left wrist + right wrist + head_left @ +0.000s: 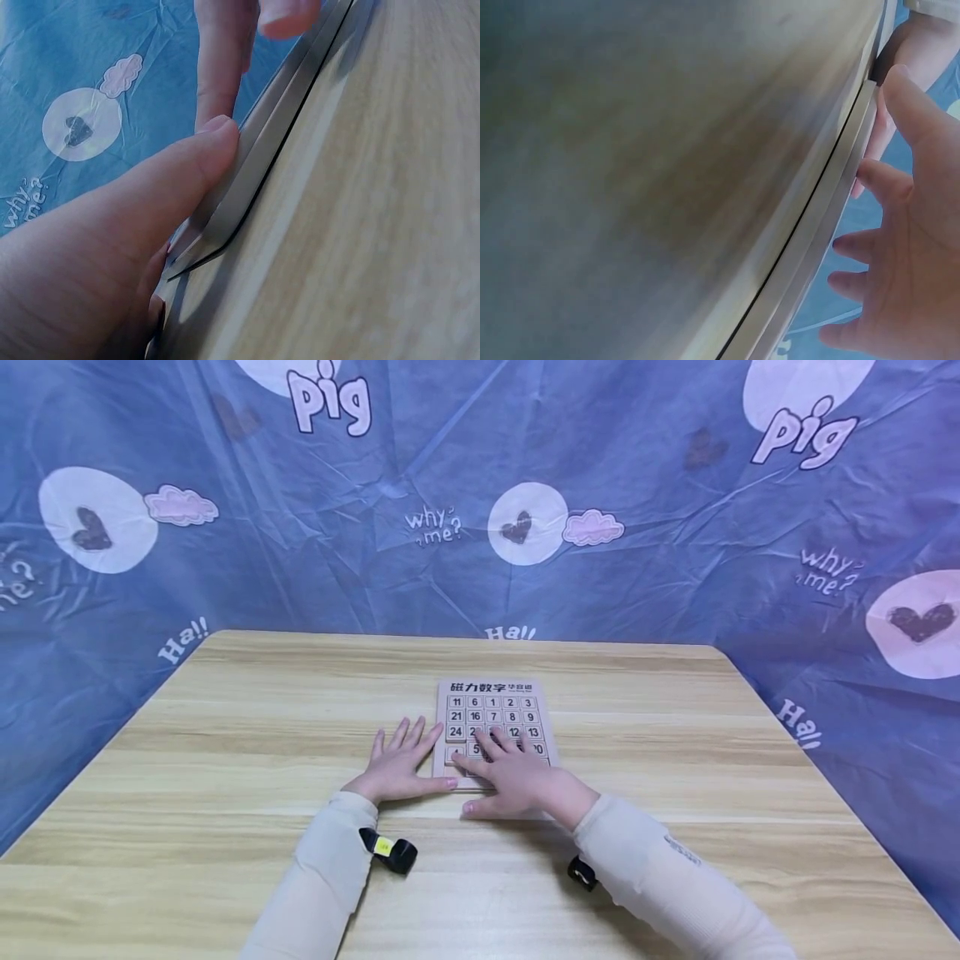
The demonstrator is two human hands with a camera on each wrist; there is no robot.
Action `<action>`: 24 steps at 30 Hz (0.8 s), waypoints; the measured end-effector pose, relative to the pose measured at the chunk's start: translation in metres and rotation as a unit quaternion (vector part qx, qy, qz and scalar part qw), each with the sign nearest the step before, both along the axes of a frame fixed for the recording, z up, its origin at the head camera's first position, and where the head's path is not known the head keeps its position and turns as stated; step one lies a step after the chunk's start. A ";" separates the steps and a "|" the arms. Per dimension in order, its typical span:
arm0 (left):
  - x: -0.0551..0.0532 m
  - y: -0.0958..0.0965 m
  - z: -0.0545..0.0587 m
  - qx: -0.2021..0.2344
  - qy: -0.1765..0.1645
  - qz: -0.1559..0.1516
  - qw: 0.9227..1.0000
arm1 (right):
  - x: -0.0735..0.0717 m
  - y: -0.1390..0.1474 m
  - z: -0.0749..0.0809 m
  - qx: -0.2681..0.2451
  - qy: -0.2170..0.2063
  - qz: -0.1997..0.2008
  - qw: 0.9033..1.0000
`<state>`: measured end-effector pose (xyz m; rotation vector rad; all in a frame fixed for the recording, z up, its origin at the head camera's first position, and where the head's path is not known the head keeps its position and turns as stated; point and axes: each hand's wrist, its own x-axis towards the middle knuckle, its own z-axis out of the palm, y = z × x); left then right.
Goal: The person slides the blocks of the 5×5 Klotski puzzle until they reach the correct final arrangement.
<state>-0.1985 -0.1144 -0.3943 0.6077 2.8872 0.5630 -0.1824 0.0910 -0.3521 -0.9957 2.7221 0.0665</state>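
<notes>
- Nearest to me, two cream ribbed sleeves (660, 868) come up from the bottom of the head view, each with a small black camera strapped under the wrist; the left one carries a yellow label.
- Just past them, my left hand (397, 764) lies flat on the wooden table (225, 760), fingers straight and fanned apart, holding nothing. Its thumb (202, 154) runs along the puzzle board's near-left edge; I judge it is braced there so the board does not slide. The left wrist view confirms the thumb tip pressed against the thin edge.
- My right hand (517, 772) rests on top of the puzzle board (495, 689), covering its lower rows. The fingers are spread and only lightly bent, their tips on the number tiles (492, 702) about the third row; they press down and clamp nothing. From the right wrist view the fingers (885, 180) reach over the board's rim, open.
- The puzzle board sits flat near the middle of the table, a thin pale-wood rectangle with rounded corners and a printed title strip on its far end. Its square tiles fit in a grid, each with a dark number: 11, 6, 1, 2, 3 across the far row.
- The table is light laminate with streaky grain, smooth, rounded at the far corners.
- Farthest off hangs a creased blue cloth backdrop (637, 485) printed with white circles, hearts, pink clouds and words like "pig".
</notes>
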 end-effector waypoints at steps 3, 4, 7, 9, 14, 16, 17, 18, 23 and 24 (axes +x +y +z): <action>0.000 0.000 -0.001 0.001 -0.001 -0.001 1.000 | -0.004 -0.001 -0.002 -0.001 -0.002 -0.007 1.000; 0.000 0.000 -0.001 0.002 0.000 -0.001 1.000 | -0.005 -0.001 -0.002 -0.001 -0.001 -0.008 1.000; 0.000 0.000 -0.002 0.003 0.003 -0.001 1.000 | -0.007 -0.002 -0.001 0.000 -0.005 -0.008 1.000; 0.000 0.000 -0.002 0.003 0.002 0.000 1.000 | -0.006 0.001 0.002 -0.005 -0.009 -0.008 1.000; 0.001 0.000 -0.002 0.007 0.001 0.000 1.000 | 0.000 0.021 0.011 -0.024 -0.005 -0.006 1.000; 0.001 0.000 0.000 0.010 0.002 0.001 1.000 | 0.003 0.035 0.014 -0.033 -0.001 -0.007 0.999; 0.001 0.000 0.000 0.012 0.003 0.001 1.000 | 0.004 0.042 0.015 -0.037 -0.001 -0.009 0.999; 0.001 0.000 0.000 0.012 0.004 0.001 1.000 | 0.006 0.049 0.016 -0.044 -0.001 -0.011 0.999; 0.001 0.000 0.001 0.008 0.001 -0.001 1.000 | 0.015 0.082 0.014 -0.058 0.000 -0.032 0.998; 0.001 0.000 0.002 0.008 0.001 -0.002 1.000 | 0.017 0.088 0.013 -0.061 0.000 -0.036 0.997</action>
